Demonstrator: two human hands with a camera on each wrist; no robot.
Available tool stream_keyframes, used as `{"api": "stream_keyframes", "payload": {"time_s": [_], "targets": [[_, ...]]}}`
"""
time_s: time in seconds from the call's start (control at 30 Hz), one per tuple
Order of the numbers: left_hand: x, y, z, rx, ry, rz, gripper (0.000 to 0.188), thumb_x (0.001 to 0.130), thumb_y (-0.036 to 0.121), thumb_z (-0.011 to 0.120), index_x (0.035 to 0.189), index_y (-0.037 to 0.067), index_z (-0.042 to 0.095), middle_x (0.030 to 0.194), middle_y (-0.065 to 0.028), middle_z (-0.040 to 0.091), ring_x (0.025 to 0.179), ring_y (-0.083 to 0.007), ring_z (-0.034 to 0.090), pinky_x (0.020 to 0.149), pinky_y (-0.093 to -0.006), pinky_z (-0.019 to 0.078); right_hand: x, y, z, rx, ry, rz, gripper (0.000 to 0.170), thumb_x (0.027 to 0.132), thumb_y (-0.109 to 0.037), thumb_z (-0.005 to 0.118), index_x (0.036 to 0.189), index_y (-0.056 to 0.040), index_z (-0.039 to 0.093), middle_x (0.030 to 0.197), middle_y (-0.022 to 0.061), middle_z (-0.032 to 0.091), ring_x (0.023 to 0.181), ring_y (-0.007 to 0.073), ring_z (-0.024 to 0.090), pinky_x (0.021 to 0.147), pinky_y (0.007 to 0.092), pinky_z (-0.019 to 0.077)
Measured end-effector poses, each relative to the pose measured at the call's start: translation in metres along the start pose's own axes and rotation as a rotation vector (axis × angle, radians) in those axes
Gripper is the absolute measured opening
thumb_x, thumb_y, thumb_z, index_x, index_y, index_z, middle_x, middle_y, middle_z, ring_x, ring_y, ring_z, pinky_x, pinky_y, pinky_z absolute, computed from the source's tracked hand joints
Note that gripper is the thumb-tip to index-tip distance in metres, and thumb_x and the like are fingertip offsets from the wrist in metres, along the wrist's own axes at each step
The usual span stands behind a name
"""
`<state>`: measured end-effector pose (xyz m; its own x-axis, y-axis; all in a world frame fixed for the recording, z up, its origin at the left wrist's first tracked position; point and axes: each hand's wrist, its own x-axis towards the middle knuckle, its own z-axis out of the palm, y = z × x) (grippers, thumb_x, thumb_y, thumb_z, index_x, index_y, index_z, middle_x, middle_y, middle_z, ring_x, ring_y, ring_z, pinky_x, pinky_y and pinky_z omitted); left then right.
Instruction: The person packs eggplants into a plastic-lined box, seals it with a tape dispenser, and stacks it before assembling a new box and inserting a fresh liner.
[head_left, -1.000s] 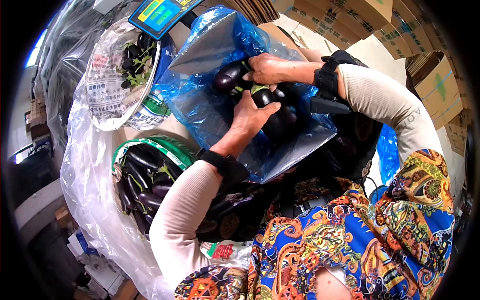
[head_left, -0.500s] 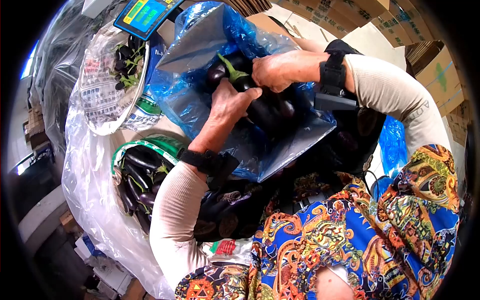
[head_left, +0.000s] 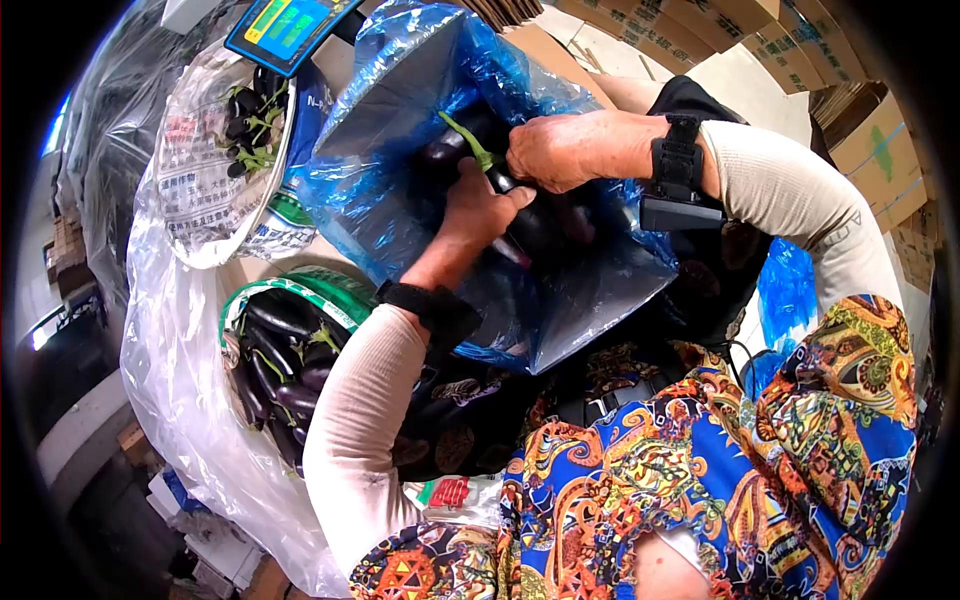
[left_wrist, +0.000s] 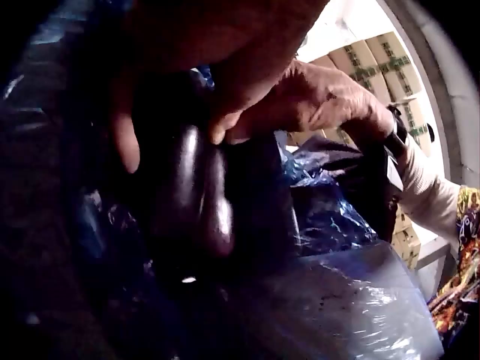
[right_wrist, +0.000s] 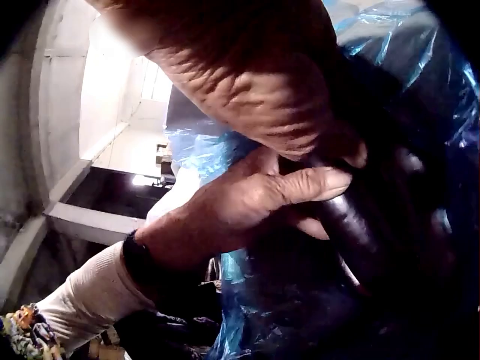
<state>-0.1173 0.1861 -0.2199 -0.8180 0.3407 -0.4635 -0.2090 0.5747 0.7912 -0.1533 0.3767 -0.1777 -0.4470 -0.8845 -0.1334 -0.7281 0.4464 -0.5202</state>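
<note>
Dark eggplants (head_left: 537,232) lie inside an open blue plastic bag (head_left: 345,215) in the head view. My left hand (head_left: 474,212) grips an eggplant near its green stem (head_left: 478,150), the thumb laid across it. Close beside it, my right hand (head_left: 572,150) has its fingers curled down among the eggplants; its fingertips are hidden. In the left wrist view two glossy eggplants (left_wrist: 186,187) show below the left hand (left_wrist: 217,52). The right wrist view shows the left thumb on a dark eggplant (right_wrist: 352,225), beneath my right hand (right_wrist: 255,82).
Left of the bag stand a white printed sack (head_left: 205,190) with small eggplants and a green-edged sack (head_left: 350,297) of long eggplants. A scale display (head_left: 290,28) is at the top left. Cardboard boxes (head_left: 870,150) are stacked on the right.
Both hands have shifted slightly since half a second ago, the left one up and to the right. Over the last second, the eggplant with the long green stem has turned within the bag.
</note>
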Motion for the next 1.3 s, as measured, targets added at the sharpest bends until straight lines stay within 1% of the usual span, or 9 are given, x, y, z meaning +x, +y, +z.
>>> {"api": "stream_keyframes", "payload": {"time_s": [0.2,0.33,0.63,0.77,0.8,0.93,1.07,1.17,1.3], "targets": [[0.009,-0.001,-0.015,-0.221,-0.108,-0.009,0.083,0.069,0.031,0.081,0.125,-0.009,0.035,0.105,-0.0232,0.058,0.084,-0.0291,0.065,0.056,-0.0348,0.0566,0.007,-0.01,-0.011,0.109,-0.129,0.297,0.016,0.078,-0.017,0.062,0.082,-0.0022,0.066,0.085,0.017,0.065,0.087,0.0364,0.061,0.073,0.0447,0.0502],[0.015,0.005,-0.018,-0.207,-0.131,-0.052,0.087,0.068,0.029,0.081,0.128,-0.009,0.032,0.108,-0.0226,0.057,0.09,-0.0288,0.065,0.054,-0.0356,0.0573,0.011,-0.012,-0.007,-0.014,-0.008,0.197,0.018,0.077,-0.019,0.065,0.078,-0.0015,0.065,0.084,0.0172,0.065,0.084,0.0375,0.06,0.074,0.0428,0.0484],[-0.001,0.021,-0.019,-0.264,-0.232,0.008,0.105,0.062,0.032,0.088,0.138,-0.001,0.023,0.12,-0.0179,0.054,0.104,-0.0262,0.06,0.061,-0.0322,0.056,0.005,-0.039,-0.031,0.062,-0.02,0.278,0.052,0.079,-0.025,0.071,0.113,0.0029,0.044,0.087,0.0226,0.06,0.088,0.0407,0.061,0.075,0.045,0.0501],[0.017,0.008,-0.027,-0.047,-0.235,0.015,0.105,0.059,0.041,0.088,0.136,-0.006,0.033,0.129,-0.0227,0.053,0.115,-0.0319,0.058,0.091,-0.0374,0.0502,0.009,-0.039,-0.033,0.092,-0.072,0.354,0.051,0.079,-0.021,0.07,0.115,0.0017,0.042,0.089,0.0223,0.06,0.088,0.0397,0.062,0.075,0.0458,0.0498],[0.015,0.009,-0.027,-0.051,-0.206,0.027,0.101,0.057,0.042,0.087,0.133,-0.006,0.041,0.13,-0.0254,0.054,0.119,-0.0368,0.055,0.102,-0.0383,0.0423,0.009,-0.037,-0.028,0.089,-0.061,0.357,0.05,0.08,-0.02,0.069,0.115,0.0015,0.042,0.09,0.0223,0.06,0.088,0.0397,0.062,0.075,0.0462,0.0497],[0.001,0.042,-0.049,0.392,-0.233,-0.052,0.078,0.064,0.033,0.083,0.126,-0.003,0.051,0.125,-0.0278,0.056,0.117,-0.0407,0.054,0.095,-0.0424,0.0473,0.01,-0.033,-0.018,0.016,-0.018,0.328,0.047,0.081,-0.015,0.067,0.118,0.0016,0.043,0.091,0.0224,0.06,0.087,0.0412,0.062,0.076,0.0481,0.0496],[0.005,0.021,-0.054,0.922,0.383,0.453,0.034,0.076,0.012,0.066,0.107,0.004,0.054,0.1,-0.0161,0.055,0.094,-0.0359,0.056,0.079,-0.0488,0.0503,0.009,-0.033,-0.013,0.045,-0.002,0.35,0.051,0.081,-0.013,0.067,0.124,0.0021,0.043,0.089,0.0229,0.062,0.083,0.042,0.063,0.07,0.0498,0.0498],[0.027,-0.008,-0.064,0.949,0.202,0.275,0.039,0.075,0.013,0.071,0.108,0.003,0.053,0.105,-0.0192,0.056,0.098,-0.0387,0.058,0.082,-0.0472,0.0506,0.009,-0.033,-0.016,0.065,0.048,0.309,0.055,0.079,-0.017,0.072,0.122,0.0019,0.044,0.074,0.02,0.063,0.073,0.0409,0.064,0.063,0.0485,0.0506],[0.025,0.004,-0.069,0.744,0.201,0.42,0.045,0.072,0.019,0.076,0.106,0.001,0.051,0.101,-0.0209,0.059,0.094,-0.0428,0.06,0.081,-0.049,0.0507,0.007,-0.033,-0.017,0.095,0.026,0.312,0.059,0.077,-0.022,0.074,0.121,0.0015,0.042,0.078,0.0208,0.062,0.077,0.0419,0.063,0.065,0.0495,0.0503]]}}
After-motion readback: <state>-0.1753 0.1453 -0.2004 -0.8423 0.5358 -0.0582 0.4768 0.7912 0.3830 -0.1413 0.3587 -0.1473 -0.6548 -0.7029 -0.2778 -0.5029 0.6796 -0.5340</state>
